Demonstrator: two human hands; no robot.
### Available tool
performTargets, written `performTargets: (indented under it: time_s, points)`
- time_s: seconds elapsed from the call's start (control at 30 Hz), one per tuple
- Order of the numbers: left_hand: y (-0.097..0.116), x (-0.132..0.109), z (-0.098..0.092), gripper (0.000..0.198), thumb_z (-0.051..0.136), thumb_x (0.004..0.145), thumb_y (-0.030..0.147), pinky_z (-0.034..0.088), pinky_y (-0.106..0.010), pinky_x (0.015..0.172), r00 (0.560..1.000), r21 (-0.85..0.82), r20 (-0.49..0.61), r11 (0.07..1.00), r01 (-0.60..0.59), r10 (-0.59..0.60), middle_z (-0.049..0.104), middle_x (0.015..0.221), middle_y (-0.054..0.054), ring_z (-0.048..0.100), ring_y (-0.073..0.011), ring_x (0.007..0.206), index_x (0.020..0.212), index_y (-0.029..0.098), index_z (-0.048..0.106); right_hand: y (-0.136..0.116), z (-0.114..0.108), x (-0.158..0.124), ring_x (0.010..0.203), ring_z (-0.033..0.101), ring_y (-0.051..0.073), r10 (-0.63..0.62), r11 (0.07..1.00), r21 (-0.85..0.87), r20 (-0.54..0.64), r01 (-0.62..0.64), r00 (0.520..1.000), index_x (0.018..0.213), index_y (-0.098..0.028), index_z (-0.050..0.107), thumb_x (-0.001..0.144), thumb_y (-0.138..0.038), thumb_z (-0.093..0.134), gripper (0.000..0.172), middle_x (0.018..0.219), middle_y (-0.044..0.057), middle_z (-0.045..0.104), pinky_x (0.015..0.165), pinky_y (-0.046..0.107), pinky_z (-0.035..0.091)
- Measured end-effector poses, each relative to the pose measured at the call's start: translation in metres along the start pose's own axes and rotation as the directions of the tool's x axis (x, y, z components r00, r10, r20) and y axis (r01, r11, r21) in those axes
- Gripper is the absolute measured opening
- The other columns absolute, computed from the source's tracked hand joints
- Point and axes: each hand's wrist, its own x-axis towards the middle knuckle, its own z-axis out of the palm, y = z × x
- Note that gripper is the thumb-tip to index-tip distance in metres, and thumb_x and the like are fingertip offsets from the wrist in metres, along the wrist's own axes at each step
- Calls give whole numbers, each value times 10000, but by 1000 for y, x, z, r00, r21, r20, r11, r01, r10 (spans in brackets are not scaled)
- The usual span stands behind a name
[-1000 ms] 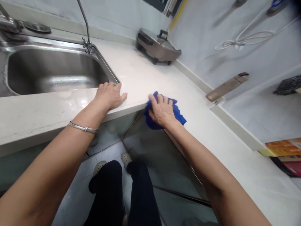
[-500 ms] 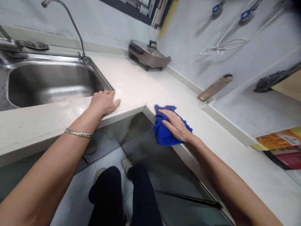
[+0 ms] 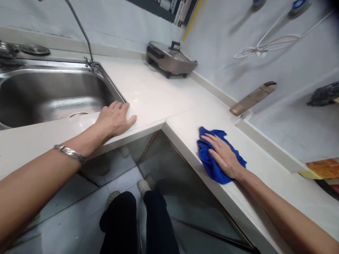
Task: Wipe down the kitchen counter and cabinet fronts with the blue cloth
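Note:
My right hand (image 3: 221, 153) presses a crumpled blue cloth (image 3: 212, 168) against the white countertop (image 3: 182, 123), on the right arm of the corner. Its fingers lie over the cloth, and part of the cloth reaches the front edge. My left hand (image 3: 114, 119) rests palm down on the counter by the right front corner of the steel sink (image 3: 60, 88), thumb apart and fingers over the sink's rim. It holds nothing. A silver bangle (image 3: 70, 152) circles my left wrist.
A brown electric pan (image 3: 172, 60) with a lid stands at the back corner. A bronze-coloured cylinder (image 3: 253, 98) leans by the right wall, below a coiled white cord (image 3: 278, 42). The faucet (image 3: 82, 31) rises behind the sink. An orange packet (image 3: 323, 168) lies far right.
My right hand has slid the blue cloth along the counter, to the right and towards me. My left hand stays by the sink corner. The view has shifted slightly.

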Motion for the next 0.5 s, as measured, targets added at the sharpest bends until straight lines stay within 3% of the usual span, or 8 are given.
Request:
performTargets:
  time_s: [0.13,0.23,0.37,0.5]
  points:
    - [-1,2,-2,714,190,1052,567,305,-573,1248,999,41,48,999,8,-9,270,1699,-180,230,-369,1590,1678,227,235,-19,2,56,1570,322,307,-107,993,58,51,104,993,1640,-345,375,1104,-500,249,573,1677,21,402,1298,591,269]
    - [0,4,-5,705,144,1057,552,336,-574,1224,997,78,72,997,-18,12,288,1681,-208,318,-400,1548,1667,226,280,-17,10,99,1560,338,296,-155,985,89,51,151,987,1613,-328,421,1106,-546,201,595,1668,26,415,1303,584,257]
    - [-4,7,-4,739,96,1037,543,368,-549,1202,995,137,72,988,-75,66,330,1661,-193,439,-410,1461,1660,197,292,0,28,148,1559,329,295,-141,987,87,37,137,989,1594,-301,448,1094,-619,157,661,1663,36,417,1296,582,264]
    - [-13,11,2,846,27,985,632,383,-531,1196,993,170,65,979,-111,101,328,1666,-166,423,-387,1475,1672,194,253,31,42,188,1542,353,290,-97,993,74,18,96,995,1594,-310,443,1092,-621,180,647,1651,33,434,1285,596,274]
